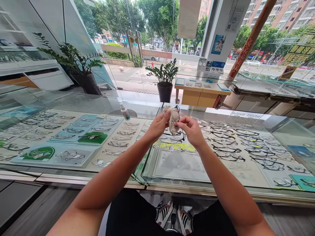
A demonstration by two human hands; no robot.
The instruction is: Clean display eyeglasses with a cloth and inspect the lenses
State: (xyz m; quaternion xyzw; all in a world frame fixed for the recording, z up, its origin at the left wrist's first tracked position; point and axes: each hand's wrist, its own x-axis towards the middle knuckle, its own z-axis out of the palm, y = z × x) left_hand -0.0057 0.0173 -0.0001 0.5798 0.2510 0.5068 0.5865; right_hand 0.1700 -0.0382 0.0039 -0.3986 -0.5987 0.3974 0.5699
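Above the glass counter, my left hand point(159, 124) is closed on a pale beige cloth point(173, 115), pinching it over a pair of dark-framed eyeglasses point(178, 110). Part of the frame shows at the cloth's upper right edge, and a dark temple hangs lower down by my right hand. My right hand point(192, 130) pinches the eyeglasses at their right side, its fingertips close to the cloth. Most of the lenses are hidden by the cloth and my fingers. Left of my hands, a white spray bottle point(125, 112) stands on the countertop.
The glass counter point(150, 164) spans the front, with rows of eyeglasses point(226, 144) displayed beneath its top. Beyond it stand a potted plant point(165, 88), a larger potted plant point(86, 80) and a wooden cabinet point(201, 96). Large windows face a street.
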